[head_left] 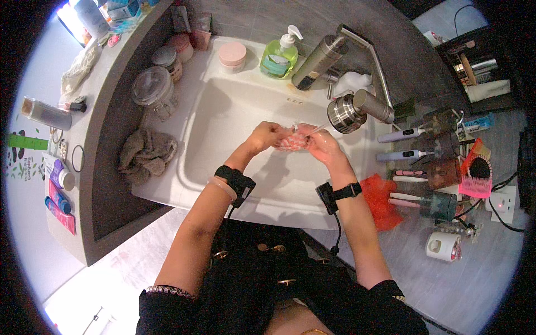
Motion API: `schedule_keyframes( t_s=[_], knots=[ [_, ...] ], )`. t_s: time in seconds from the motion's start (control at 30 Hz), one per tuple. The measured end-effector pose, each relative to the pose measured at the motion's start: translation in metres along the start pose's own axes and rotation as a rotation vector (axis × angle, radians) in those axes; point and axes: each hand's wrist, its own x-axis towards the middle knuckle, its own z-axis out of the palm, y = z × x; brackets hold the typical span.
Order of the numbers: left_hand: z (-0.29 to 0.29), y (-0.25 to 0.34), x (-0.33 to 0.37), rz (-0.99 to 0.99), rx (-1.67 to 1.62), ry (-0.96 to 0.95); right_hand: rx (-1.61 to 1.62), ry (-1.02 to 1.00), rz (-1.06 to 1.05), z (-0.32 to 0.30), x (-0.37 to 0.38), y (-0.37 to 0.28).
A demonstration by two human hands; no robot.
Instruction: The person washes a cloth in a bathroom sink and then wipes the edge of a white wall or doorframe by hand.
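Observation:
Over the white sink (223, 106), both hands meet on a small, wet-looking, pink-and-white patterned cloth (291, 142). My left hand (262, 137) pinches its left side with curled fingers. My right hand (326, 146) wraps round the other side, palm partly turned up and shiny with water. The steel faucet's round spout head (343, 113) sits just beyond my right hand, and a thin stream seems to run from it towards the cloth. The fingers hide part of the cloth, so its full shape does not show.
A green soap pump bottle (280, 56) and a pink-lidded jar (232, 56) stand on the back rim. A grey-brown towel (147, 154) and a glass jar (155, 89) lie left. Right are toothbrush holders (438, 204), red mesh (381, 201) and a pink comb (475, 181).

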Motion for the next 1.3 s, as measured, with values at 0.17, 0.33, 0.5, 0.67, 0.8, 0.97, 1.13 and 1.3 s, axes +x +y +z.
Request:
schedule_keyframes(
  t_s=[0.17,0.33,0.5,0.67,0.8,0.97,1.13,1.3],
  knots=[
    [-0.006,-0.015,0.017,0.016,-0.049,0.439,-0.139,0.214,0.028,-0.005,-0.010,0.006],
    [0.038,0.016,0.007,0.059,0.158,0.604,0.244,-0.091,0.137,-0.033,0.006,0.019],
    [0.073,0.034,-0.012,0.199,0.224,0.528,0.159,0.174,0.087,0.000,0.016,0.030],
    [0.080,0.053,-0.021,0.207,0.409,0.522,0.309,0.112,0.068,-0.012,0.012,0.039],
    [0.083,0.059,-0.016,0.200,0.603,0.557,0.339,0.132,0.071,-0.024,0.030,0.049],
    [0.067,0.045,-0.006,0.170,0.680,0.607,0.350,0.282,0.123,0.033,-0.002,0.020],
    [0.038,0.016,0.003,-0.190,0.531,0.569,0.026,0.137,0.039,0.016,-0.008,0.018],
    [0.028,-0.070,0.019,-0.168,0.658,0.510,-0.093,0.151,-0.043,0.020,-0.021,0.003]
  ],
)
